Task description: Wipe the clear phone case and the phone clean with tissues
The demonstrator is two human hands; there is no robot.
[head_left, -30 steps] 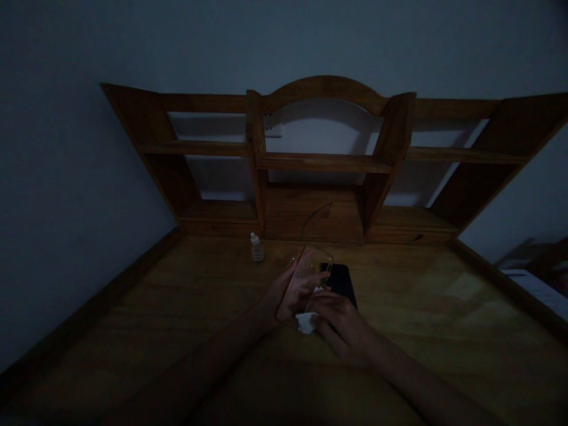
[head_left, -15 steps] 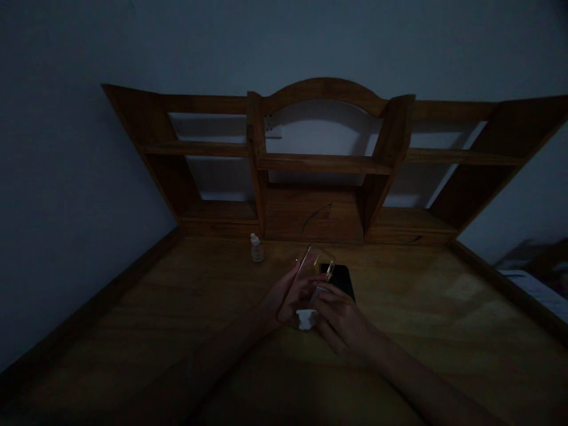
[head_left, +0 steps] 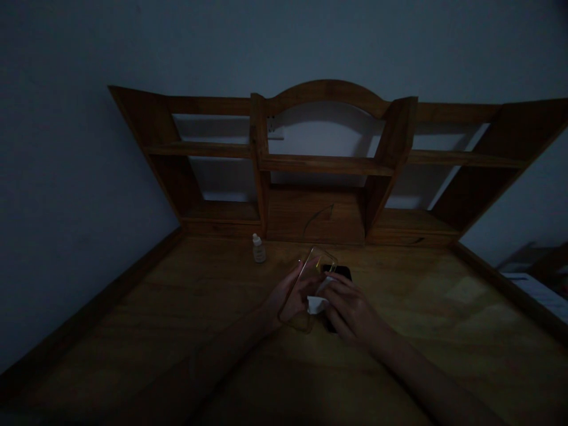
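A clear phone case (head_left: 296, 322) with a shiny edge is tilted up in my left hand (head_left: 286, 296), whose fingers show through it. My right hand (head_left: 352, 305) pinches a crumpled white tissue (head_left: 316, 305) against the inside of the case. Partly hidden behind my right hand, a black phone (head_left: 341, 271) lies on the wooden desk (head_left: 213, 296). The light is dim, so finger detail is poor.
A small bottle with a white cap (head_left: 258, 248) stands on the desk beyond my left hand. Along the back rises a wooden shelf unit (head_left: 317, 164) with a dark cord (head_left: 317, 216) hanging in its middle. A wall socket (head_left: 275, 128) shows through it.
My right hand has shifted the tissue up and to the right across the case. More of the case's lower end shows now. The view has moved slightly.
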